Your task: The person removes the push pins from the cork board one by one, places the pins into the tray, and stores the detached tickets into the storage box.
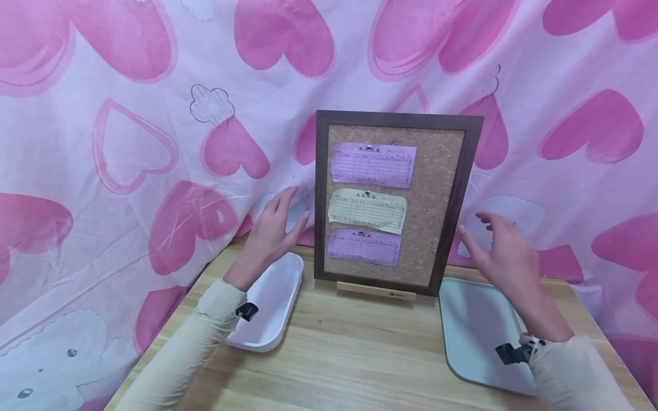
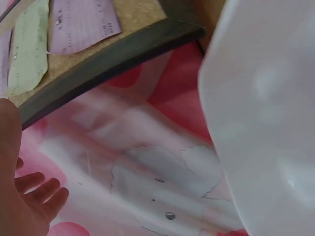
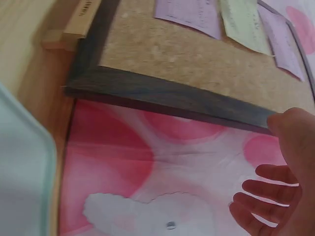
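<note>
A cork board (image 1: 437, 200) in a dark wooden frame stands upright on a small wooden stand (image 1: 376, 291). Pinned down its left half are an upper purple slip (image 1: 373, 165), a pale green slip (image 1: 368, 211) and a lower purple slip (image 1: 365, 247). To the left of the frame, my left hand (image 1: 272, 228) is raised with fingers spread and nothing in it. My right hand (image 1: 506, 257) hovers off the right side, fingers loosely bent and holding nothing. In the right wrist view the thumb (image 3: 294, 123) overlaps the frame's edge; whether it touches cannot be told.
A white tray (image 1: 267, 308) lies on the wooden table (image 1: 354, 354) below my left forearm. On the right, a pale green tray (image 1: 478, 331) lies partly under my right arm. Behind everything hangs a pink heart-patterned cloth (image 1: 426, 34).
</note>
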`<state>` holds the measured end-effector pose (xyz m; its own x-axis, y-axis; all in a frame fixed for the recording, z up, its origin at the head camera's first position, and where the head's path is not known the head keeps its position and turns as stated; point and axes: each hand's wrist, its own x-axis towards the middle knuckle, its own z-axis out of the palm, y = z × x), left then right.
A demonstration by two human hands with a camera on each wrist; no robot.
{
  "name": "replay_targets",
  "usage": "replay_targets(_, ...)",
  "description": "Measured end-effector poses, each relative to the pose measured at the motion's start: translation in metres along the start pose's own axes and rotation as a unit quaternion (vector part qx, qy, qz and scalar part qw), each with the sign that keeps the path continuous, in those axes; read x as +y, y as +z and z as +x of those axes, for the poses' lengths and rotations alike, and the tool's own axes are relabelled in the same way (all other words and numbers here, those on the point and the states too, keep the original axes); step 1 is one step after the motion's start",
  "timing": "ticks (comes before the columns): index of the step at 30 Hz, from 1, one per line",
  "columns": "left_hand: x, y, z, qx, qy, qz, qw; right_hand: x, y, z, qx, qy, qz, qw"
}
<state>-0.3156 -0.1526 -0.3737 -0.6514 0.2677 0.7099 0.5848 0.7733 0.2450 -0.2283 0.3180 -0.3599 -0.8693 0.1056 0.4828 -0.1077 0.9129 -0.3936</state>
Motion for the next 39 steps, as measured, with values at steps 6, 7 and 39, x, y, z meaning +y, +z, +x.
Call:
replay_targets(6,0.013,-0.001,0.012,0.038,0.008,-0.039,0.9985,-0.017,-0.012,0.008,0.042,-0.022,0.021,0.9986)
replay_targets(7,0.015,-0.001,0.014,0.042,0.008,-0.047,0.998,-0.02,-0.013,0.01,0.049,-0.027,0.022,0.9982)
replay_targets(39,0.059,0.025,0.064,0.106,-0.006,-0.144,0.9839,-0.116,0.013,0.057,0.147,-0.189,0.131,0.962)
